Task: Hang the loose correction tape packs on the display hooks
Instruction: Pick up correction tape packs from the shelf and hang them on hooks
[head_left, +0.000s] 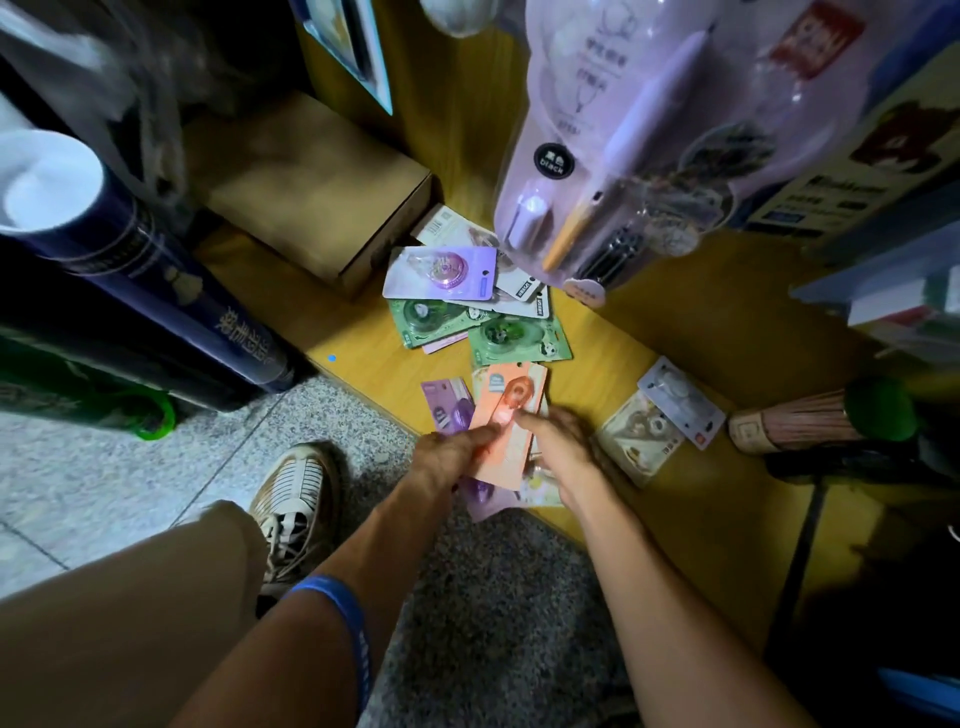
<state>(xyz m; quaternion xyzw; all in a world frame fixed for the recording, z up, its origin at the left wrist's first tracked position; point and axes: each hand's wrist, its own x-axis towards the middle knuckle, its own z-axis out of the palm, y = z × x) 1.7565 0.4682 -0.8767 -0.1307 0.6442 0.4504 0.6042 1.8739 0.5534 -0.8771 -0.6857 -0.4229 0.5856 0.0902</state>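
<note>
Correction tape packs are seen scattered on the yellow shelf board, far of the hands: purple, green and white ones in a loose heap, two more lying to the right. An orange pack is pinched at its near end by the fingers of the left hand, and it is touched from the right by the curled fingers of the right hand, under which further packs are gathered. No display hooks can be made out. The task is judged to be at the collecting stage, with all hanging left.
</note>
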